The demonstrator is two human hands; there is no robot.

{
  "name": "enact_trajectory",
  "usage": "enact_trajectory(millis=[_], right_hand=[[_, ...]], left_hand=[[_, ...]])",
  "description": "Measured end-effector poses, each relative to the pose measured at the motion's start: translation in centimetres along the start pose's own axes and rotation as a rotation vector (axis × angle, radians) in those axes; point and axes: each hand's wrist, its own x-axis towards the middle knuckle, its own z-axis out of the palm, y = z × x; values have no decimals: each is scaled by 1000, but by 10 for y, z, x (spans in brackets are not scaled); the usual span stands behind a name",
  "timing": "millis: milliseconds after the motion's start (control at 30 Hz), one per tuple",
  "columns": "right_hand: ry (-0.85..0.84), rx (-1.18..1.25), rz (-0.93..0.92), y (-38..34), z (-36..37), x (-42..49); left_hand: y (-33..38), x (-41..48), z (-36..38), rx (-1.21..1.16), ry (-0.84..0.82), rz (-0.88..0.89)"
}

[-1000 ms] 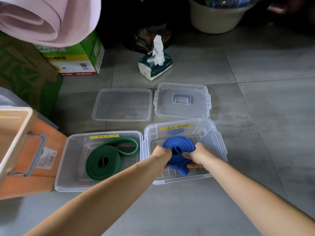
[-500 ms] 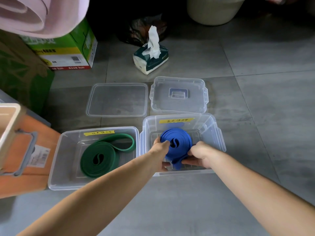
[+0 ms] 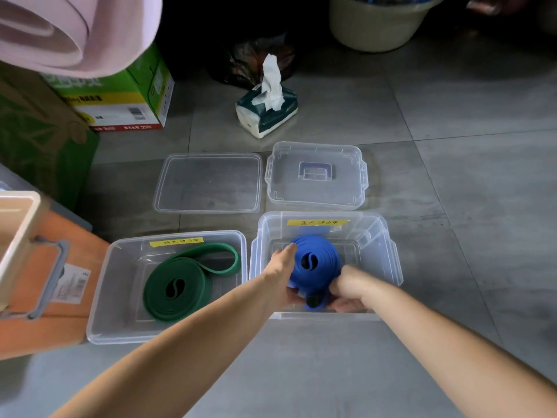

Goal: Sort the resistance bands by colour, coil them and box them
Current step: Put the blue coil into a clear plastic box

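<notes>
A coiled blue resistance band (image 3: 316, 260) sits inside the right clear box (image 3: 382, 245), which bears a yellow label. My left hand (image 3: 281, 274) holds the coil's left side, fingers along its edge. My right hand (image 3: 349, 289) grips the coil's lower right, by the loose end. In the left clear box (image 3: 120, 267), also yellow-labelled, a green band (image 3: 180, 282) lies loosely coiled, one loop trailing towards the back right.
Two clear lids, a flat one (image 3: 208, 182) and a handled one (image 3: 316, 176), lie on the grey tile floor behind the boxes. A tissue pack (image 3: 266, 113) stands farther back, an orange crate (image 3: 42, 285) at left, a green carton (image 3: 126, 101) and a beige tub (image 3: 376, 22) behind.
Both hands have lowered the blue coil deeper into the right box. The camera has shifted slightly.
</notes>
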Motion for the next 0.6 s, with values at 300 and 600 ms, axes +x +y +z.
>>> enact_trajectory(millis=[300,600], right_hand=[[100,-642,-277,-7,-30,-133],[267,-299,-308,-22,-116,-428]], left_hand=[[46,-125,-28,576,29,113],[107,-416,-12,1303,47,445]])
